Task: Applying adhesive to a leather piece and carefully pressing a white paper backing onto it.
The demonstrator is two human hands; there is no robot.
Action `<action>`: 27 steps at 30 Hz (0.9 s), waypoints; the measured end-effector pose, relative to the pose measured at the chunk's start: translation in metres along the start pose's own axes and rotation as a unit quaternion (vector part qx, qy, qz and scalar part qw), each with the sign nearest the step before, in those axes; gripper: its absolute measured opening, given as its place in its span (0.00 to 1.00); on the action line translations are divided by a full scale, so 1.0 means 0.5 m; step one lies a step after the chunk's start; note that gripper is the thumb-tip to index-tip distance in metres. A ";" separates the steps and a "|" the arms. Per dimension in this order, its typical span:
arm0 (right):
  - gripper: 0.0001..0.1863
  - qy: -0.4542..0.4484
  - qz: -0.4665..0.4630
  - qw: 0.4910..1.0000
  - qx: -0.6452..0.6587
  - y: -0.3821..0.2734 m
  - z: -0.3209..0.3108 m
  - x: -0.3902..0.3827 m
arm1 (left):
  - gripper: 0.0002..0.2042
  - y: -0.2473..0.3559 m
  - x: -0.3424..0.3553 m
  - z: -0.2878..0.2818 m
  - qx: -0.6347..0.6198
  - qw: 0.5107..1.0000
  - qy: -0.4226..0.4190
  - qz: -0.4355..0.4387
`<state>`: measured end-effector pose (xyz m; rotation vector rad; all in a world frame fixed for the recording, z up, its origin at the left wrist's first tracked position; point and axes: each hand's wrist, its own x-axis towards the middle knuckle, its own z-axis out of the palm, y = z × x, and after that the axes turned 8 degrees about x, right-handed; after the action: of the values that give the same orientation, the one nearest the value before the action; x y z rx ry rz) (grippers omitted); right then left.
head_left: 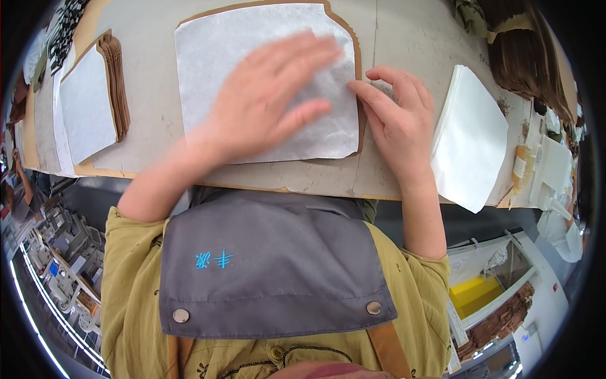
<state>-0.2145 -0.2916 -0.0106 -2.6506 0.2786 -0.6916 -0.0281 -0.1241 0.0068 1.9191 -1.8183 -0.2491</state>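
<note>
A large white sheet (208,76) lies on a slightly bigger brown piece (358,50), whose edge shows along the top and right. My left hand (268,95), smeared by motion, is over the middle of the sheet with its fingers stretched out and nothing in them. At the sheet's right edge, my right hand (401,114) has its thumb and forefinger closed together on the white margin, while another finger arches above. Whether the brown layer is also between those fingertips cannot be seen.
To the left, a stack of brown pieces (118,88) carries a white sheet. White sheets (473,139) lie at the right, near the table's front edge. Dark brown bundled material (527,60) sits at the far right, with a tape roll (522,165) nearer. Grey board covers the table (148,95).
</note>
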 end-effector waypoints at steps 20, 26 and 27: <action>0.09 0.097 0.090 0.985 0.114 0.029 0.000 -0.015 | 0.51 0.059 0.036 0.091 0.132 0.989 -0.066 0.007; 0.08 0.105 0.111 0.979 0.135 0.028 -0.003 -0.015 | 0.51 0.018 -0.043 0.041 0.168 0.981 -0.014 -0.090; 0.08 0.116 0.109 0.977 0.140 0.032 -0.002 -0.018 | 0.51 0.009 -0.059 0.038 0.215 0.966 -0.010 -0.146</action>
<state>-0.2241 -0.3041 -0.0203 -2.2347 0.4893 -0.8954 -0.0437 -0.0995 -0.0133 2.4948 -1.6967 0.0395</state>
